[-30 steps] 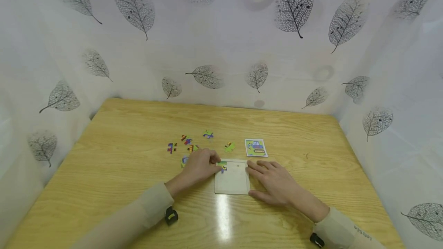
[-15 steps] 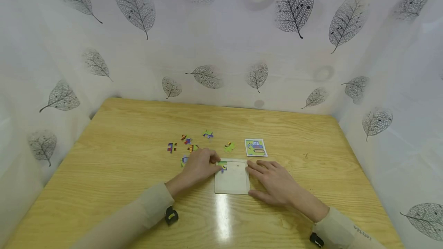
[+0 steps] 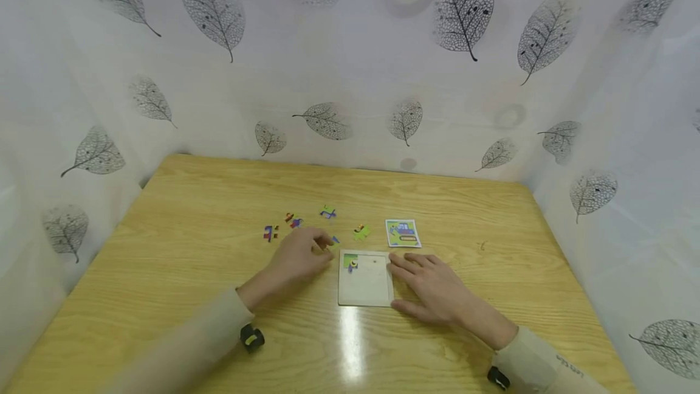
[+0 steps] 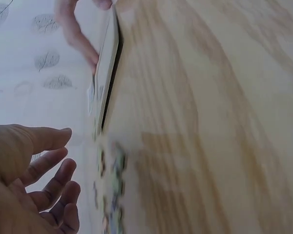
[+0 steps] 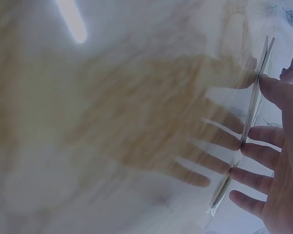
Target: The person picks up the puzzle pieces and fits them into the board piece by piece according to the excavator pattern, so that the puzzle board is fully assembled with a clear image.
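Observation:
A square white puzzle tray lies on the table, with one green and blue puzzle piece in its upper left corner. Just left of the tray is my left hand, its loosely bent fingers holding nothing in the left wrist view, where the thumb stands apart from the fingers. A bit of blue puzzle piece shows by its fingertips; the hand covers other pieces. My right hand rests with extended fingers against the tray's right edge, and the right wrist view shows those fingertips touching it.
Loose puzzle pieces lie beyond the tray: a purple and red one, a red and blue group, a green and blue one and a green one. A picture card lies behind the tray. A leaf-print curtain surrounds the table.
My left hand has let go of the piece at the tray's upper left corner and moved left, off the tray. My right hand has stayed at the tray's right edge.

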### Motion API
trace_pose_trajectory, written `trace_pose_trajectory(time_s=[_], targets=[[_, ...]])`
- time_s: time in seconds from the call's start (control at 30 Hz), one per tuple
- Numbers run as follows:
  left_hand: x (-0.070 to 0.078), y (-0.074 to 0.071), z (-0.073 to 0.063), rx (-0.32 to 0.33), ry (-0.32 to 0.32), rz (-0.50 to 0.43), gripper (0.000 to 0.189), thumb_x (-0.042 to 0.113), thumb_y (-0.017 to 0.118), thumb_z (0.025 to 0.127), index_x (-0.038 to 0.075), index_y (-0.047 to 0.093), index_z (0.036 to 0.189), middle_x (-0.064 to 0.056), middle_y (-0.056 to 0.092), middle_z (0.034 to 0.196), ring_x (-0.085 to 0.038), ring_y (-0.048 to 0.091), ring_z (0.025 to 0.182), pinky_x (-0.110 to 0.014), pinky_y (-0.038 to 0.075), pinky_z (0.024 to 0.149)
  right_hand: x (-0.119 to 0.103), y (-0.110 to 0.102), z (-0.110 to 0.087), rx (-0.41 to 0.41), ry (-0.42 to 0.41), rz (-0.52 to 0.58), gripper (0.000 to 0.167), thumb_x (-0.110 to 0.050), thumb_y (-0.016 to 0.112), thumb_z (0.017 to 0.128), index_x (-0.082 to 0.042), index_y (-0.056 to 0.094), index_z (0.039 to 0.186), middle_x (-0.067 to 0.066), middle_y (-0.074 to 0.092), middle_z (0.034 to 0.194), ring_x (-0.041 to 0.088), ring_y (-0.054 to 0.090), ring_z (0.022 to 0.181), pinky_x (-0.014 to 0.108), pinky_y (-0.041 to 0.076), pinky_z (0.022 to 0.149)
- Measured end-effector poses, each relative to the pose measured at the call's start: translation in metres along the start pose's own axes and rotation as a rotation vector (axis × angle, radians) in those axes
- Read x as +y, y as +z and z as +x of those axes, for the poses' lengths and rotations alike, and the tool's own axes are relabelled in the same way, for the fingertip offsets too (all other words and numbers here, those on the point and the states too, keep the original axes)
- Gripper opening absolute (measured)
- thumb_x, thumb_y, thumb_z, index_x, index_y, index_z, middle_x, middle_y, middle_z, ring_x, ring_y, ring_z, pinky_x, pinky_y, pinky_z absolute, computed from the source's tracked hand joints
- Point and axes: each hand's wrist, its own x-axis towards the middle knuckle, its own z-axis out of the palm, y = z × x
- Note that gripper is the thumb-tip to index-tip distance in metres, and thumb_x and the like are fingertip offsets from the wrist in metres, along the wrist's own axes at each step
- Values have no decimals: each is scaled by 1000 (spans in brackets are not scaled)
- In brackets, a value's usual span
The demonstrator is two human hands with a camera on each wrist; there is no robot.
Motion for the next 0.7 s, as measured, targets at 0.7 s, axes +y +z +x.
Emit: trace_pose_trajectory(time_s=[0.7], targets=[[-49, -49, -35, 10, -98, 140, 28, 25, 79, 91, 7, 76, 112, -6, 76, 105, -21, 69, 96, -44, 60, 88, 0, -1, 1, -20, -1, -3, 69, -62, 56, 102, -15, 56, 152, 7, 55, 160, 34, 59, 140, 55, 51, 111]])
